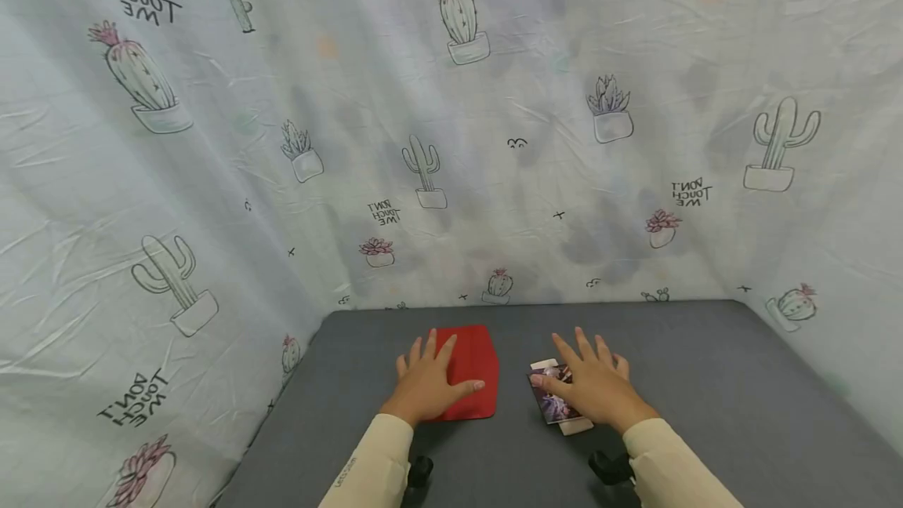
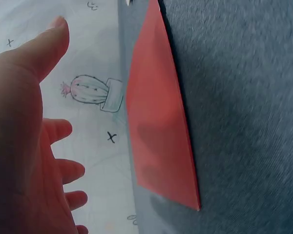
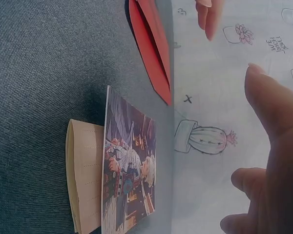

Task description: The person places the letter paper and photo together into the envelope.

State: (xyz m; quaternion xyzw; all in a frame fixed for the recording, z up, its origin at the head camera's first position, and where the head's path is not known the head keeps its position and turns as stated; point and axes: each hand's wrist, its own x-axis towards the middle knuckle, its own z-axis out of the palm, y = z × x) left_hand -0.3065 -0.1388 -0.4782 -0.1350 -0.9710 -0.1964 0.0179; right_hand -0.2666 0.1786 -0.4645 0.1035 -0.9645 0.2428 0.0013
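A red envelope [image 1: 478, 359] lies on the grey table, and my left hand [image 1: 425, 384] is spread over its left side. In the left wrist view the fingers are apart from the envelope [image 2: 158, 122], holding nothing. To the right lies an illustrated picture card [image 1: 555, 406] on top of a folded cream lined paper [image 1: 577, 427], whose ends stick out. My right hand [image 1: 598, 384] hovers with spread fingers over the card's right part, hiding some of it. The right wrist view shows a gap between this hand and the card [image 3: 129, 170].
The grey table [image 1: 677, 351] reaches to a pale curtain [image 1: 494, 226] printed with cacti, which hangs behind it and along both sides. Black wrist straps or mounts [image 1: 610, 467] sit at the cream sleeves [image 1: 377, 457].
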